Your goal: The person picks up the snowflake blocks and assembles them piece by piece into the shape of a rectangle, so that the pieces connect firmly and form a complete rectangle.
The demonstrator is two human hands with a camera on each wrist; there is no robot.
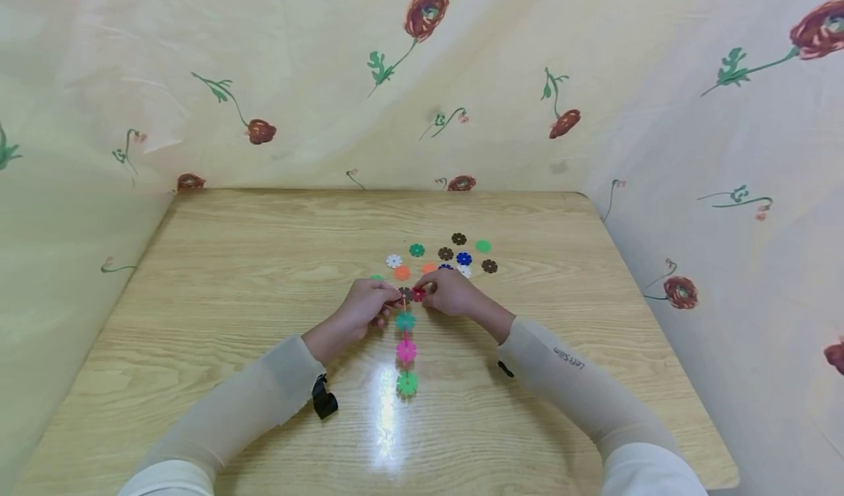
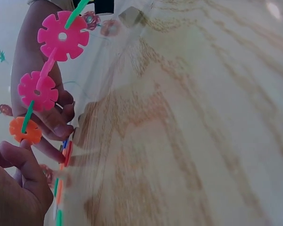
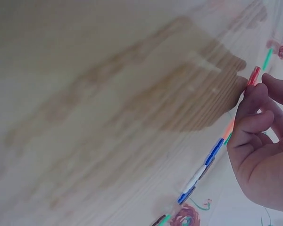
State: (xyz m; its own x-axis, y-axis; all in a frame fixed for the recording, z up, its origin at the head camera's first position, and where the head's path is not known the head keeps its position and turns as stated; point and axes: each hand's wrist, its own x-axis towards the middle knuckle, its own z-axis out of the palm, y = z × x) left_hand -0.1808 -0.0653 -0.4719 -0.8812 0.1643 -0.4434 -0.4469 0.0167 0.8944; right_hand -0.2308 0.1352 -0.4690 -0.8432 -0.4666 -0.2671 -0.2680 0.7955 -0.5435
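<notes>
My left hand pinches the far end of a chain of notched flower-shaped plastic discs, at a brown disc. The chain runs toward me through a teal disc, a pink disc and a green disc. In the left wrist view the fingers meet an orange disc, with pink discs above it and others edge-on between. My right hand holds a red disc between thumb and finger, close beside the chain's end. Fingers partly cover both held discs.
Loose discs lie just beyond the hands on the wooden table, among them a white disc, an orange disc, a blue disc and a brown disc. Flowered cloth hangs behind and beside the table.
</notes>
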